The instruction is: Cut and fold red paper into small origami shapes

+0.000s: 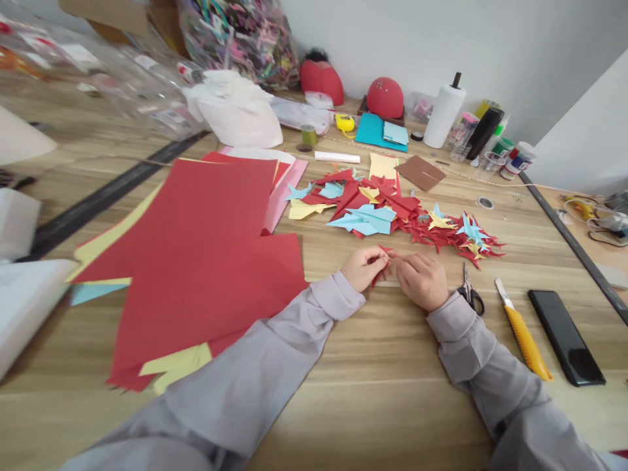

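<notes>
Between my hands is a small piece of folded red paper (375,280), mostly covered by fingers. My left hand (364,267) pinches it, thumb against fingers. From the other side my right hand (422,280) is closed, its fingertips meeting the paper near the left thumb. Just beyond them lies a long pile of folded paper shapes (366,219) in red, light blue and yellow, some like planes and some like birds. Left of my hands spread large red paper sheets (210,261), with yellow and blue sheets showing underneath.
Right of my hands lie black-handled scissors (470,294), a yellow utility knife (523,330) and a black phone (566,337). Along the wall stand a white bottle (444,114), red pincushion-like domes (385,97), a tape measure (345,122) and a stuffed clear bag (240,42).
</notes>
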The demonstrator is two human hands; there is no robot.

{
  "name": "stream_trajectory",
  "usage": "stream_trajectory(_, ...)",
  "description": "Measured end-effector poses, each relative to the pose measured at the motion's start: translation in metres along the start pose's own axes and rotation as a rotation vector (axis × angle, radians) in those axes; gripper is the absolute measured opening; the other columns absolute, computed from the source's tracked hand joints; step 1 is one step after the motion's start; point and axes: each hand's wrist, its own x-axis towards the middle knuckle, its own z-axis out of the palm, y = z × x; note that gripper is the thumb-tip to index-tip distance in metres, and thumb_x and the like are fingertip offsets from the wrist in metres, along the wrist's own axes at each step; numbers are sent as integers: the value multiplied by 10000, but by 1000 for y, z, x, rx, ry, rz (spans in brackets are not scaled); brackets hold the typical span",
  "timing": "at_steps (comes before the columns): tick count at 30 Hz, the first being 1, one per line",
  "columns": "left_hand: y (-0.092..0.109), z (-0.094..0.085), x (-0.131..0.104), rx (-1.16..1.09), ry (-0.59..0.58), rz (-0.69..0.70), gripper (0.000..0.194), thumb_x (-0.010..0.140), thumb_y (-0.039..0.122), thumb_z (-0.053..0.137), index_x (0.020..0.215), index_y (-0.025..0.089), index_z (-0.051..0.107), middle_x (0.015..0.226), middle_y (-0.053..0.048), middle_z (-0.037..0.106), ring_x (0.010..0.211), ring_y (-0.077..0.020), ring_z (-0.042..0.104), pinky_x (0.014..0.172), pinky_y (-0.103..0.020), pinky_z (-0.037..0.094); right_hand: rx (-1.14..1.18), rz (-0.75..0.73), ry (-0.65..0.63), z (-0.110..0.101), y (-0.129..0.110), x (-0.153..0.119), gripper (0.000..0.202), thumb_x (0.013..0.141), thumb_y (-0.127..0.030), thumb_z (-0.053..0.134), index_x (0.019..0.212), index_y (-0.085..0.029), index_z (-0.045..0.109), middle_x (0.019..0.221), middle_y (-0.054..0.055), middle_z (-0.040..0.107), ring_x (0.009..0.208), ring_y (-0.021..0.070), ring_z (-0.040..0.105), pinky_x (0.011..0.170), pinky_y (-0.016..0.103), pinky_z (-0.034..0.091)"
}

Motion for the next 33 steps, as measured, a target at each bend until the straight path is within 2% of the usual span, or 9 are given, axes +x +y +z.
stream_trajectory(3,0,1,0,45,-6,43,245,731,360,631,643,147,549,552,17,565,473,-91,539,473,-210,450,119,127,31,0,-1,0,190,906,-167,464,917,-177,654,740,61,682,693,169,596,648,287,416)
stream_trajectory(6,-1,1,-1,107,-9,93,241,755,355,613,644,150,553,574,11,561,485,-96,541,471,-211,447,242,169,21,-1,-2,1,202,908,-172,461,1010,-163,635,806,76,695,730,180,617,663,285,449)
stream_trajectory(11,-4,2,-1,196,-6,171,214,785,312,570,640,154,555,617,0,556,488,-97,532,476,-220,437,310,145,-7,1,-3,1,170,905,-163,459,950,-185,622,910,96,700,819,190,641,741,289,476)
stream_trajectory(18,-6,2,-1,392,52,292,42,719,148,565,682,145,584,929,-65,658,561,-80,518,524,-219,437,259,109,18,4,-2,-1,146,897,-175,464,886,-183,609,841,76,700,758,179,638,682,278,484)
stream_trajectory(26,-8,2,-1,433,80,290,57,738,151,565,720,139,617,1011,-102,662,569,-91,548,523,-238,466,243,132,26,5,-2,-1,124,896,-178,466,909,-178,589,804,67,686,717,169,622,649,267,463)
stream_trajectory(30,-9,2,1,464,114,312,60,727,142,581,725,142,641,953,-85,677,625,-110,586,571,-243,492,145,116,3,6,-1,-1,148,912,-182,441,887,-172,587,776,64,674,718,164,609,647,264,434)
stream_trajectory(33,-9,2,2,497,124,325,66,718,140,597,733,141,661,873,-70,684,637,-119,591,596,-248,496,6,41,-8,4,0,1,182,913,-167,436,811,-170,587,697,47,643,665,160,574,625,275,395)
